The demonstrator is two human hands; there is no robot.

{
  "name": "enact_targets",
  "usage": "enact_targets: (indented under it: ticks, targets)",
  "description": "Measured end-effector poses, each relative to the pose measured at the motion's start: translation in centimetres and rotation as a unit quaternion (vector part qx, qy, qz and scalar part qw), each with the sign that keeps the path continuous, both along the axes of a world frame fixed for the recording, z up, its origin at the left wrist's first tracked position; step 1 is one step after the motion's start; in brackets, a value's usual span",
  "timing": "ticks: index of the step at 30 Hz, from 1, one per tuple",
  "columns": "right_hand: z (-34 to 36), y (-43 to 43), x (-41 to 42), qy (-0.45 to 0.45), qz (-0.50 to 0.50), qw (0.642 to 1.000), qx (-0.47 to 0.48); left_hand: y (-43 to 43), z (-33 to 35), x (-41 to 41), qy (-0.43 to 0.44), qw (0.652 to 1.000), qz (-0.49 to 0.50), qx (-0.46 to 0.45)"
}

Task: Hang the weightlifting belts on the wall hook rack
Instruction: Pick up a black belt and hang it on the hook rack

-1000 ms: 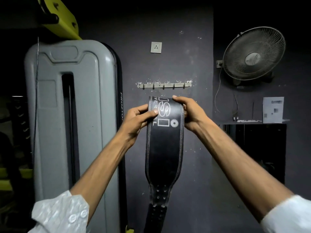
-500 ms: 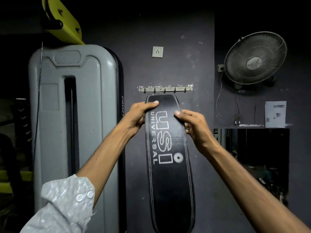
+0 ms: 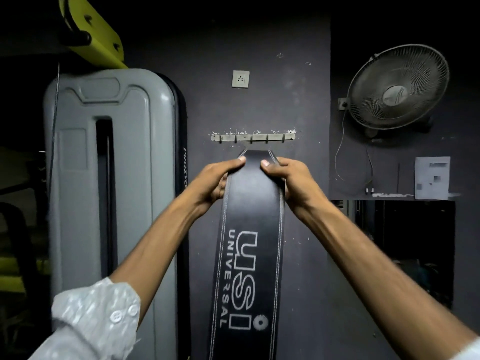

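Note:
A wide black leather weightlifting belt (image 3: 250,229) with white stitching and a white logo hangs straight down in front of me. My left hand (image 3: 218,179) grips its left edge near the top, and my right hand (image 3: 288,178) grips the right edge at the same height. The belt's narrow upper end sits just below the metal wall hook rack (image 3: 253,137), a short strip with several bare hooks screwed to the dark wall. A small gap shows between belt and rack. The belt's lower end runs out of frame.
A tall grey machine shroud (image 3: 111,183) stands close on the left, with a yellow bracket (image 3: 91,35) above it. A wall fan (image 3: 397,87) hangs at the upper right over a shelf with a white paper (image 3: 432,178). A socket (image 3: 240,79) sits above the rack.
Both hands have slid up the belt toward its narrow end, and the belt's top has risen closer to the rack. More of the belt now hangs below my hands.

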State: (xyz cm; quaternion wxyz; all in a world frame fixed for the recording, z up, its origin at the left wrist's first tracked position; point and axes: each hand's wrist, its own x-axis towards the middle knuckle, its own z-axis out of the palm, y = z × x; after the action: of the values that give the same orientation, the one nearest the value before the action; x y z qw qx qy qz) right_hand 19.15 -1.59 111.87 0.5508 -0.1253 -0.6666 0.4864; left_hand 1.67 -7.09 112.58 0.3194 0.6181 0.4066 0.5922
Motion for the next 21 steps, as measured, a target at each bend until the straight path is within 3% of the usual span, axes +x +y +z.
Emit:
enact_targets:
  ticks: [4,8,15,21]
  targets:
    - [-2.3,-0.3,1.5,-0.012,0.004,0.998,0.058,2.0,0.9,1.3,-0.062,0.998,-0.006,-0.001]
    - [-4.3,0.8,3.6,-0.043,0.016,0.994,0.101,3.1,0.8,3.0,-0.065,0.998,0.000,-0.006]
    - [-1.8,5.2,4.6,-0.104,0.043,0.989,-0.091,3.9,-1.9,4.8,0.017,0.996,0.013,0.083]
    - [0.9,7.9,2.7,0.008,-0.021,0.995,-0.095,5.1,-4.3,3.3,0.089,0.994,-0.014,0.068]
